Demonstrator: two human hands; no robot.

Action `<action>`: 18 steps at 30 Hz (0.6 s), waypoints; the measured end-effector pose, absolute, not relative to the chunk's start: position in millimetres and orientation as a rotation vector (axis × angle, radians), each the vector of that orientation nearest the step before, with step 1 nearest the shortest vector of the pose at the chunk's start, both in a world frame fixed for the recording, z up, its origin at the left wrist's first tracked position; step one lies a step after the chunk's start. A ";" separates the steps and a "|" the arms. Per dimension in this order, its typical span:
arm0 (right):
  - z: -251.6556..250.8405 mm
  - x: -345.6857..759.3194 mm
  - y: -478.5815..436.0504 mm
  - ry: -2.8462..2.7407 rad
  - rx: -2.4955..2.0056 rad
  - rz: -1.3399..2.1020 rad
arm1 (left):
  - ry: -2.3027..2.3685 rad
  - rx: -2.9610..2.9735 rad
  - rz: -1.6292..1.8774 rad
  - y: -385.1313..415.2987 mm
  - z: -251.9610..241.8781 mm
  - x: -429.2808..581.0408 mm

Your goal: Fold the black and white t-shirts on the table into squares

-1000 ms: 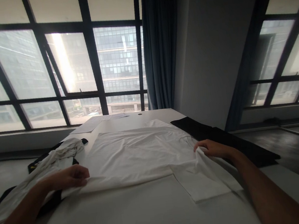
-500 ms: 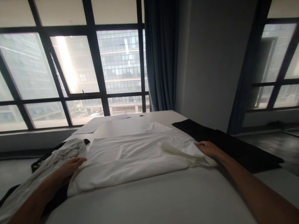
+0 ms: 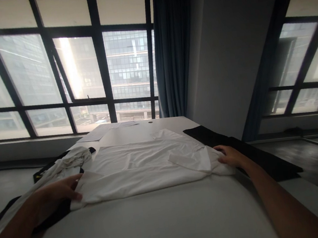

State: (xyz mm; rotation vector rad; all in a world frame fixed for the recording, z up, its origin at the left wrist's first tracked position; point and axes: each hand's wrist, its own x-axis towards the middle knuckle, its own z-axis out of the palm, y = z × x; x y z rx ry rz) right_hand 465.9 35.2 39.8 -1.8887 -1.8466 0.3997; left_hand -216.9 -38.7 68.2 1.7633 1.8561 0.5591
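Observation:
A white T-shirt [image 3: 141,164] lies across the table, its near part folded over in a long strip. One short sleeve [image 3: 192,160] is turned back on top near the right end. My left hand [image 3: 65,189] rests at the shirt's left edge, thumb and fingers spread apart. At the opposite end my right hand [image 3: 230,156] touches the fabric, its thumb and forefinger apart. The undersides of both hands are hidden.
White table [image 3: 149,225] under the shirt. Crumpled white clothing [image 3: 72,159] lies over dark cloth at the left edge. A black cloth [image 3: 257,156] hangs along the right side. Papers [image 3: 96,133] lie at the far left, before the windows.
My left hand has come nearer to me along the shirt's edge and its fingers have spread. My right hand has shifted slightly right; the sleeve now lies flatter on the shirt.

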 end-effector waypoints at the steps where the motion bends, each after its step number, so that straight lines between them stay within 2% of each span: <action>1: 39.5 469.0 37.2 -1.805 -1.899 0.302 | 1.801 1.711 0.509 -39.1 67.9 -219.0; 3: 37.4 473.6 39.5 -1.731 -1.913 0.288 | 1.733 1.612 0.471 -38.4 66.2 -222.2; 7: 33.0 479.2 39.0 -1.757 -1.794 0.560 | 1.779 1.497 0.588 -39.1 66.3 -228.3; 15: 36.6 485.6 32.3 -1.934 -2.183 0.537 | 1.726 1.343 0.386 -49.1 69.5 -241.9; 18: 39.6 468.4 26.6 -2.074 -2.009 0.437 | 1.780 1.460 0.359 -37.0 60.0 -232.1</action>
